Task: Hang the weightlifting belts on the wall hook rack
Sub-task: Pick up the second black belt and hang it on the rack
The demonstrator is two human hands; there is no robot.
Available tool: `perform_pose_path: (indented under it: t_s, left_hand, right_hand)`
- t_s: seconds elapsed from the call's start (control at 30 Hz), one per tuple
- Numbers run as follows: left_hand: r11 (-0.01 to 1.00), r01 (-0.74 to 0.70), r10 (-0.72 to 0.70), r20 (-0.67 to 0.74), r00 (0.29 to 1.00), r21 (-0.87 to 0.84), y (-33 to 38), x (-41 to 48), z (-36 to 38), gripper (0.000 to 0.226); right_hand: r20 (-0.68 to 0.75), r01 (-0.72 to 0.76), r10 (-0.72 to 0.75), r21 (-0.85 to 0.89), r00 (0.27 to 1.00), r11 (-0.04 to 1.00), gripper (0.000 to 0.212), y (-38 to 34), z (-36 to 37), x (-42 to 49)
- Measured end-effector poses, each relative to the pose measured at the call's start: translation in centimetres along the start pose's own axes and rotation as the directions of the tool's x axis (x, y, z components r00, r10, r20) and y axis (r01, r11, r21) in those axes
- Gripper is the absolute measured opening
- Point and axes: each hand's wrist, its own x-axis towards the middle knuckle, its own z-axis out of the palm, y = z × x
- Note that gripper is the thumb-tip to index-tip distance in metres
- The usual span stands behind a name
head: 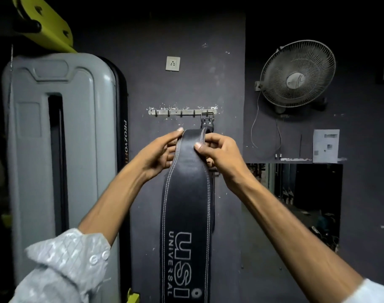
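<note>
A wide black leather weightlifting belt (187, 206) with white stitching and "USI UNIVERSAL" lettering hangs down in front of me. My left hand (162, 153) grips its upper left edge and my right hand (219, 153) pinches its upper right edge. A metal wall hook rack (175, 112) with several hooks is fixed to the dark wall just above my hands. A belt buckle (208, 119) hangs from the rack's rightmost hook; a strap runs down from it behind the belt I hold. Whether that strap belongs to a second belt I cannot tell.
A grey gym machine shroud (60, 149) stands against the wall at the left, with a yellow-green bracket (44, 25) above it. A white socket (172, 63) sits above the rack. A wall fan (298, 73) with dangling cord is at the right, above a mirror (296, 200).
</note>
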Motion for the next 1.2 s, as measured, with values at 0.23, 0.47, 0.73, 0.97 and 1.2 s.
perform_pose_path:
  t_s: [0.23, 0.47, 0.73, 0.97, 1.2]
  left_hand:
    - [0.986, -0.165, 0.166, -0.087, 0.982, 0.023, 0.2, 1.2, 1.0, 0.022]
    - [0.959, -0.235, 0.244, -0.038, 0.969, 0.159, -2.1, -1.2, 1.9, 0.014]
    - [0.985, -0.057, 0.081, -0.141, 0.987, 0.166, -0.7, 0.3, 0.7, 0.048]
    - [0.959, -0.170, 0.213, -0.184, 0.960, 0.225, -0.6, 2.4, 2.8, 0.030]
    - [0.858, -0.279, 0.347, -0.085, 0.934, 0.432, -3.4, 3.0, 4.2, 0.035]
  right_hand:
    - [0.084, 0.073, -0.070, -0.040, 0.994, 0.997, 0.011, 1.6, -1.4, -1.0]
    - [-0.055, -0.230, 0.231, 0.030, 0.971, 0.973, 0.028, -0.7, -1.5, 2.8]
    - [-0.095, 0.017, -0.028, -0.112, 0.995, 0.994, 0.022, 2.0, -0.5, 1.3]
    - [0.002, 0.052, -0.053, -0.199, 0.999, 0.979, 0.016, 3.8, -1.9, -0.8]
    - [-0.037, -0.101, 0.099, -0.060, 0.994, 0.993, 0.033, 1.8, -4.8, 1.6]
